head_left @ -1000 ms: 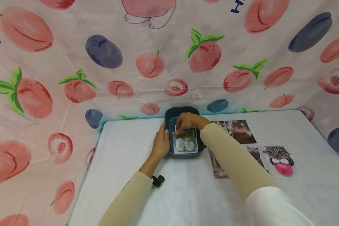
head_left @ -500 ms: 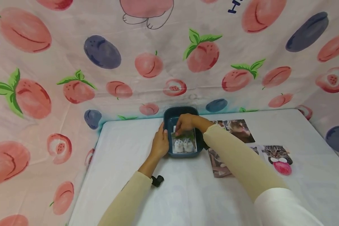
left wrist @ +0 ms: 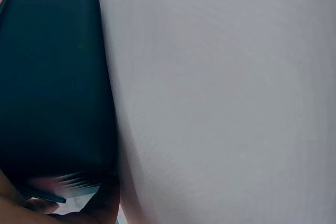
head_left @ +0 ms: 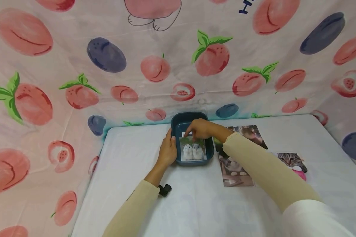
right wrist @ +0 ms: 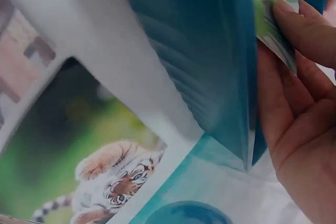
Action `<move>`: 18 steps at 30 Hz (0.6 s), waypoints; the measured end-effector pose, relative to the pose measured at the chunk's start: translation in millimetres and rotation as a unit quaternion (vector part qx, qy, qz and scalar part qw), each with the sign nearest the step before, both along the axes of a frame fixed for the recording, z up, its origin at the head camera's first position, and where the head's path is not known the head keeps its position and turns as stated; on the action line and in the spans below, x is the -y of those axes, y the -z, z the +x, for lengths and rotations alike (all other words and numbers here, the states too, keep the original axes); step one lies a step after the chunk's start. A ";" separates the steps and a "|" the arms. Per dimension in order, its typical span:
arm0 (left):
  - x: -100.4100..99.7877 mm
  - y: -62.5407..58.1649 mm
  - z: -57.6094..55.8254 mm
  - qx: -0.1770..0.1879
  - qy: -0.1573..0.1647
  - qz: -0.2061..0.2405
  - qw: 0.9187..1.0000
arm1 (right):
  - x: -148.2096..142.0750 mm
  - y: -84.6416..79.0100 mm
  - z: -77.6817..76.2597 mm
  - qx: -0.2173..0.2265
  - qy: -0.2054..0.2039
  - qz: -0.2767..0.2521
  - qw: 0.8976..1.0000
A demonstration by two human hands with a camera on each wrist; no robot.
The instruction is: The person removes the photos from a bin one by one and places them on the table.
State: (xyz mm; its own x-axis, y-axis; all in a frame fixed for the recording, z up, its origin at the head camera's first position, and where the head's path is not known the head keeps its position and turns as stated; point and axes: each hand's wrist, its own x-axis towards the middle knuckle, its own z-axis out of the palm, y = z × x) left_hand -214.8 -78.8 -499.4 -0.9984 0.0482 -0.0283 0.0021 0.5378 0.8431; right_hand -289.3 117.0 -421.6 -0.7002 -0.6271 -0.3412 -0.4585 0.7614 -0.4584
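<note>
A deep blue plastic basket (head_left: 195, 163) stands at the back of the table, near the fruit-printed backdrop. My left hand (head_left: 167, 148) holds its left side, fingers along the outer wall and thumb near the rim; the left wrist view shows the basket's wall (left wrist: 55, 77) close up. Inside the basket is a photo card (head_left: 192, 152) of two small white-and-grey animals, with another white card edge behind it. My right hand (head_left: 200, 128) reaches over the basket's right rim. In the right wrist view its thumb lies on a green photo card (right wrist: 268, 11), with fingers behind it.
Several animal photos lie right of the basket: a brown one (head_left: 253, 133) at the back, a cat photo (head_left: 235, 174) in front and a tabby photo (head_left: 292, 159) partly under my sleeve. A tiger cub photo (right wrist: 123, 182) shows beside the basket. White cloth (head_left: 130, 151) covers the table.
My right hand has shifted slightly right and turned, uncovering more of the animal photo card. The right forearm has swung right, baring the front cat photo and covering part of the tabby one.
</note>
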 end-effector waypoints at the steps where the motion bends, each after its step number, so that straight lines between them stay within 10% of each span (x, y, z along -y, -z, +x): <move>1: -0.1 0.0 0.2 -0.001 0.000 0.000 1.000 | -2.2 -2.6 1.6 -0.001 0.006 -0.013 1.000; 18: -2.3 -2.6 2.6 0.004 -0.011 -0.011 1.000 | -123.9 -52.1 13.6 -0.047 0.143 -0.150 0.977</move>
